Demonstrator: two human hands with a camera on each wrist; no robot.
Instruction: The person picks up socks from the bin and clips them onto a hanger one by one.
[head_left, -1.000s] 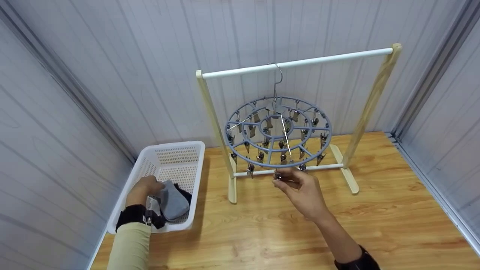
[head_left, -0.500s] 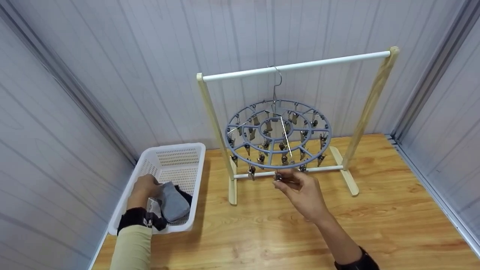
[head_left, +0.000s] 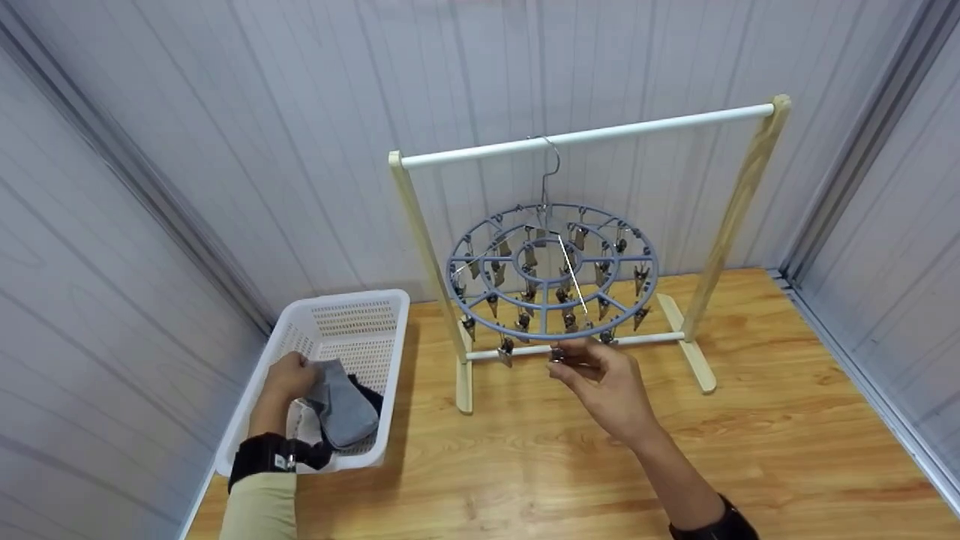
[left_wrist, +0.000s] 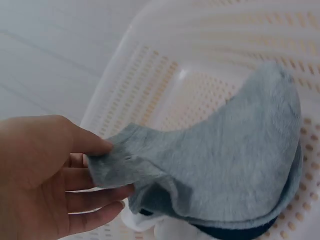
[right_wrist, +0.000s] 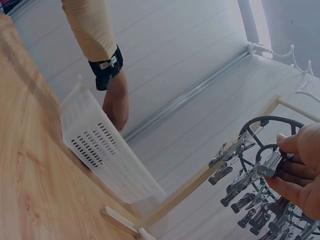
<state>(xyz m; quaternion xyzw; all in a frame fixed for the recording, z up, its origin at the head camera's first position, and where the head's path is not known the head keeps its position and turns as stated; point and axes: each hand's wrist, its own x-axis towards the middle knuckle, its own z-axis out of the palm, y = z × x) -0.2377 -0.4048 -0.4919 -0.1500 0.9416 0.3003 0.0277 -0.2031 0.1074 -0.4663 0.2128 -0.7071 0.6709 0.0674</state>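
My left hand (head_left: 287, 379) is over the white basket and pinches the cuff of a grey sock (left_wrist: 225, 155) between thumb and fingers. The sock's toe part lies toward the basket's right side, on top of a dark sock (left_wrist: 240, 233) and something white (left_wrist: 175, 230). My right hand (head_left: 609, 386) pinches a metal clip (right_wrist: 271, 163) between thumb and index finger. That clip hangs at the front edge of a round grey-blue drying hanger (head_left: 545, 337), which carries many other clips. In the right wrist view several of these clips (right_wrist: 240, 142) dangle beside my fingers.
The perforated white basket (head_left: 397, 360) stands left on the wooden table (head_left: 787, 442). The hanger's hook holds onto the white bar (head_left: 660, 126) of a rack with wooden posts (head_left: 739, 210). Pale panel walls (head_left: 300, 150) rise behind and at both sides.
My left hand has shifted slightly left and toward me, drawing the sock's cuff along. My right hand stays at the clip. The head view has tipped a little.
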